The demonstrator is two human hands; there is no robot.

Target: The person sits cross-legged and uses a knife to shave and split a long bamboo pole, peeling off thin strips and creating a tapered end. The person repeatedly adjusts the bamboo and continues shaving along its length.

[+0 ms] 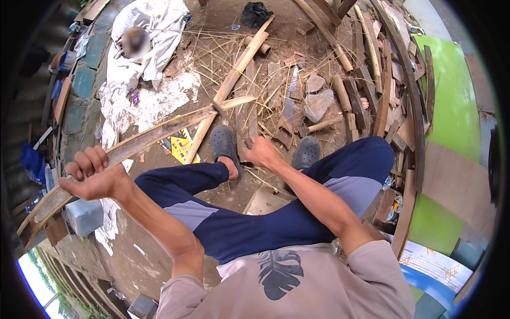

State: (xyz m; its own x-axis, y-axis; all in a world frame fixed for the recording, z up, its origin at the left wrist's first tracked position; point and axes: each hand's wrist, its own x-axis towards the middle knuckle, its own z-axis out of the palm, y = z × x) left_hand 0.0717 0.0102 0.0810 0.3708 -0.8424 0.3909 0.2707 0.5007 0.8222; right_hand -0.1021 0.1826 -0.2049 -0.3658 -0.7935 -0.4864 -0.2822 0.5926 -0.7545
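My left hand is closed round the lower left part of a long split bamboo pole, its pale hollow inside showing. The pole slants up to the right, and its far end lies over another pale bamboo piece. A short dark piece crosses the pole near that end; I cannot make out what it is. Between my knees, my right hand is curled into a fist, apart from the pole. A small dark bit shows at its fingers, but what they hold is unclear.
Bamboo slivers, a saw-like metal blade and grey stone chunks lie ahead of my feet in dark clogs. Wood scraps pile up at the right. A white cloth lies at the far left, a plastic box nearer.
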